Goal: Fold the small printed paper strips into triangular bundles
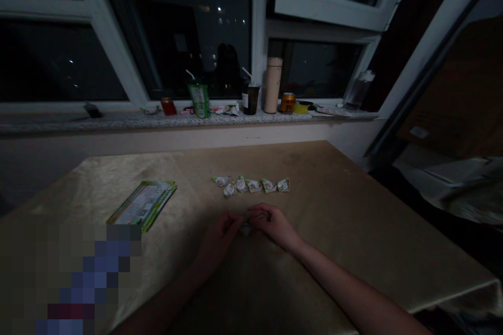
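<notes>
Both my hands meet over the middle of the tan table [346,209]. My left hand [218,238] and my right hand [271,225] pinch a small folded piece of printed paper [247,226] between their fingertips; most of it is hidden by the fingers. Just beyond them lies a short row of several small folded paper pieces [251,185], white with green and orange print. A flat stack of green and white printed leaflets [143,203] rests on the table to the left.
A stone windowsill [118,121] runs behind the table with a green drink carton [199,99], a dark cup with a straw [250,98], a tall beige flask [272,86], an orange can [287,103] and a red jar [168,107]. The room is dim; a blurred patch covers the lower left.
</notes>
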The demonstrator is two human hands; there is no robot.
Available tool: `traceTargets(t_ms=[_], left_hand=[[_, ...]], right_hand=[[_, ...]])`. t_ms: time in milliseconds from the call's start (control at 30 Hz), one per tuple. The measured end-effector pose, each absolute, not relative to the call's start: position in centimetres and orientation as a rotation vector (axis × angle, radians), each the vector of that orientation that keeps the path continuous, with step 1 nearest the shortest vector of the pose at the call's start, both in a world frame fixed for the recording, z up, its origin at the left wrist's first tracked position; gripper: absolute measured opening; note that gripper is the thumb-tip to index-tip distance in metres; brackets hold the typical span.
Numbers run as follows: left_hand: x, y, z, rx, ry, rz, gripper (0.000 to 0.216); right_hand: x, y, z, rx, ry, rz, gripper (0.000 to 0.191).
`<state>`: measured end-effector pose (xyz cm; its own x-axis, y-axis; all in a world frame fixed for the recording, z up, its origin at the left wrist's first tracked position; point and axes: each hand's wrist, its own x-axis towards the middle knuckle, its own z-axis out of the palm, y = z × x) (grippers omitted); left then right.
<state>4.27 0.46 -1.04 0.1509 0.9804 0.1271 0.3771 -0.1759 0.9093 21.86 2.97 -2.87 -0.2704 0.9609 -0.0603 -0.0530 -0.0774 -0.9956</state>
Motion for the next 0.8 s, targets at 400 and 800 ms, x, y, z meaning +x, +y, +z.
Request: traceTargets(t_ms=[400, 800], left_hand=[[3.4, 1.2, -1.4, 1.599, 1.199, 0.831, 0.036], [3.1, 1.6, -1.0, 1.56, 1.095, 0.735, 0.038]], right_hand=[[23.2, 3.2, -2.5, -1.071, -1.432, 1.615, 0.035], [23.2, 3.3, -2.2, -1.097, -1.53, 1.508, 0.028]])
